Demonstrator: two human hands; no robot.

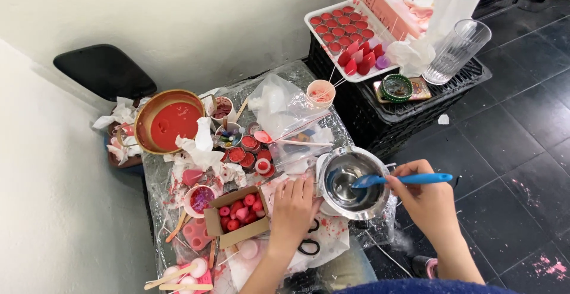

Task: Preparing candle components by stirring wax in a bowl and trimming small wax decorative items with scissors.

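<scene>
stirring: the right hand (424,202) has its grip closed around a blue spatula (401,180), blade down inside the steel bowl (351,184).
left hand (293,206): flat on the table beside the bowl, fingers spread, gripping nothing; it seems to brace.
step: scraping or mixing, by the look of it.
next move: likely calls for the bowl kept from sliding.
table (160,181): plastic-wrapped, cluttered; cardboard box (234,215) of red and pink pieces, black scissors (309,246), gold pan (166,120) of red wax.
room: dark tiled floor (510,139), pale wall, black crate (409,107) carrying a white tray (347,35) of red moulds.
</scene>
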